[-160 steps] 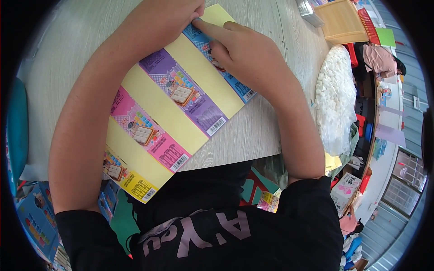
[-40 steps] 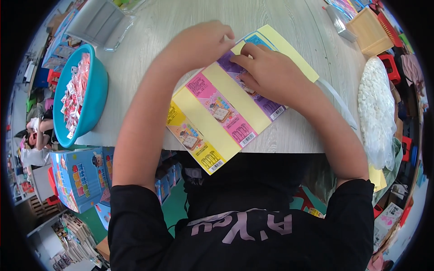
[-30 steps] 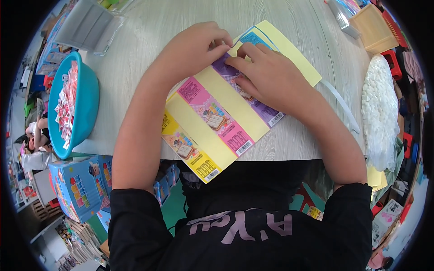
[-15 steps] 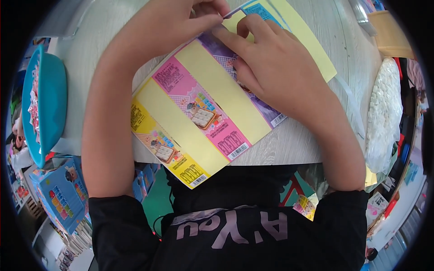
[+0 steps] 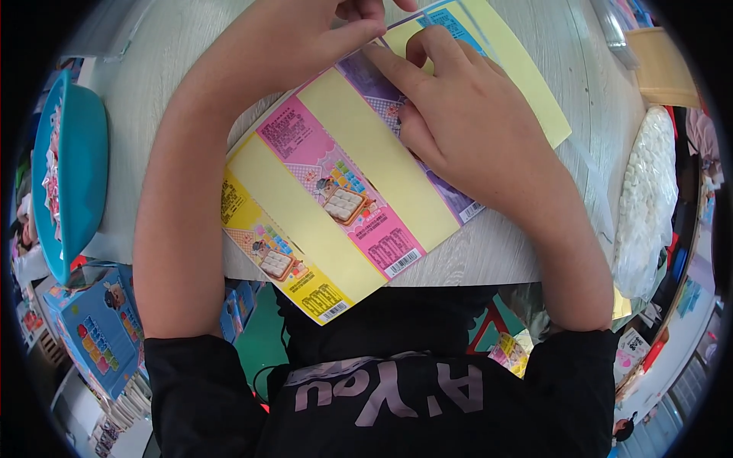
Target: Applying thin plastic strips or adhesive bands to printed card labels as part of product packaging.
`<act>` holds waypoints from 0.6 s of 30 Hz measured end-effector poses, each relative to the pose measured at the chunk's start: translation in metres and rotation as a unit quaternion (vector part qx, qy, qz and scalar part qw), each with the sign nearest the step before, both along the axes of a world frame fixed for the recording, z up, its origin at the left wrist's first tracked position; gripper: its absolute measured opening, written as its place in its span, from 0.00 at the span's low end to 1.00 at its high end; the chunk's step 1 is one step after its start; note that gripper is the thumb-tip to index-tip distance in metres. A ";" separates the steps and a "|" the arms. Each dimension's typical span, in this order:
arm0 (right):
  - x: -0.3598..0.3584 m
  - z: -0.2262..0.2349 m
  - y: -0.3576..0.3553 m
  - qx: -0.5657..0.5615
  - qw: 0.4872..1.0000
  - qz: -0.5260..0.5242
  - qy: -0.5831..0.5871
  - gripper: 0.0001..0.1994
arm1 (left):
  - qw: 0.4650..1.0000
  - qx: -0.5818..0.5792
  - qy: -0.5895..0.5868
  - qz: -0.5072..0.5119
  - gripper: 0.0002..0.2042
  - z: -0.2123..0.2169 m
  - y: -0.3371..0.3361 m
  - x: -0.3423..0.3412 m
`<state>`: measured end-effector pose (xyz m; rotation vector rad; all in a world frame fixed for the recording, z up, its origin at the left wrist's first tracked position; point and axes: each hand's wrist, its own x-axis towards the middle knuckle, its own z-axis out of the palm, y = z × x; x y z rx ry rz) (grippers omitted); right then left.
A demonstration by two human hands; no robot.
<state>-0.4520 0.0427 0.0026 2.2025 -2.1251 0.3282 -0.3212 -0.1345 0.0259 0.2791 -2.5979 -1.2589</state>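
Note:
A pale yellow sticker sheet (image 5: 366,172) with yellow, pink, purple and blue printed label strips lies aslant, its near corner jutting past the table edge. At the far edge of the sheet, by the top of the purple strip (image 5: 366,80), my left hand (image 5: 355,23) is closed, thumb at the edge and fingers curled; the fingertips are partly cut off by the frame. My right hand (image 5: 466,99) rests palm down over the purple strip. Its index finger stretches toward the left thumb, while the other fingers are bent and partly hidden.
A turquoise basin (image 5: 84,175) of small wrapped pieces stands at the left. On the right lies a clear bag of white pieces (image 5: 647,198), below a tan container (image 5: 664,67). Blue printed boxes (image 5: 99,324) sit beneath the table's left side.
My left fingers have shifted slightly, with one fingertip now reaching farther right along the far edge. My right hand stays nearly in place. The whole view has shifted a little.

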 end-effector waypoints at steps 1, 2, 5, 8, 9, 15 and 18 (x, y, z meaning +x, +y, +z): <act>0.001 0.000 0.000 -0.018 1.000 0.001 -0.003 0.23 | 0.999 0.008 0.030 -0.008 0.12 -0.001 0.000 0.000; 0.001 0.000 -0.001 -0.037 0.999 0.003 -0.005 0.21 | 0.999 0.008 0.032 -0.008 0.12 -0.002 0.000 0.000; 0.002 -0.002 0.000 -0.040 0.999 0.000 0.003 0.21 | 1.000 -0.012 0.007 0.000 0.11 -0.001 -0.001 0.000; 0.001 0.000 0.001 -0.036 0.999 0.003 0.009 0.21 | 1.000 -0.002 0.005 -0.001 0.12 0.004 -0.001 0.002; 0.002 0.000 0.001 -0.037 0.999 0.003 0.008 0.21 | 1.000 0.008 -0.001 -0.002 0.12 0.006 0.002 0.003; -0.001 -0.001 0.002 -0.035 0.999 0.005 -0.002 0.20 | 0.998 0.044 -0.036 -0.006 0.18 0.021 0.013 0.007; -0.002 -0.005 0.004 -0.047 0.999 0.005 0.003 0.19 | 0.996 0.074 -0.029 -0.027 0.21 0.024 0.016 0.010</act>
